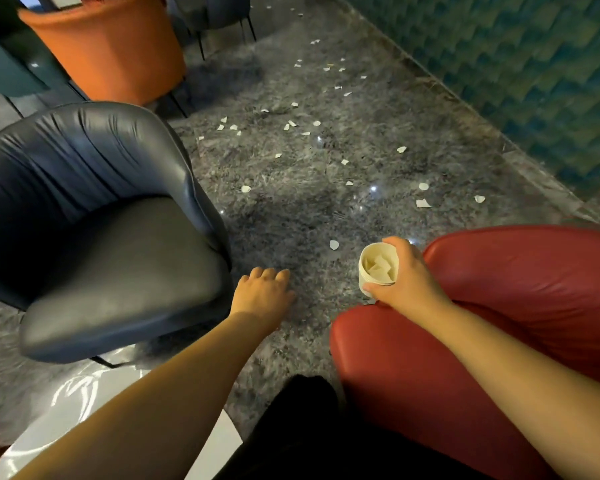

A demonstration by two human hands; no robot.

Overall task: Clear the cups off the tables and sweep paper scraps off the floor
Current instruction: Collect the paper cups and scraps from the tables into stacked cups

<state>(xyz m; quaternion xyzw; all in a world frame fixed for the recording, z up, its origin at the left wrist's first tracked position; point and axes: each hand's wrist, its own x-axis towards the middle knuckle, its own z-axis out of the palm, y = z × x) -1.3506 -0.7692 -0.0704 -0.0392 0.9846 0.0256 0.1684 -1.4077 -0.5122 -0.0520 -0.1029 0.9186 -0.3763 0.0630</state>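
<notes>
At lower centre-right of the frame, the right hand point(407, 278) has its grip wrapped around a white paper cup point(377, 268) holding torn paper pieces. The left hand point(264, 289), grip released with fingers loosely bent, reaches down over the dark marbled floor point(291, 209). Small white paper scraps point(334, 244) lie scattered from centre to upper right.

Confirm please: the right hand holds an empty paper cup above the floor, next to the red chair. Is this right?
Not quite. The head view shows the paper cup is not empty: it has paper scraps inside. The rest stands: the right hand holds it above the floor, next to the red chair.
</notes>
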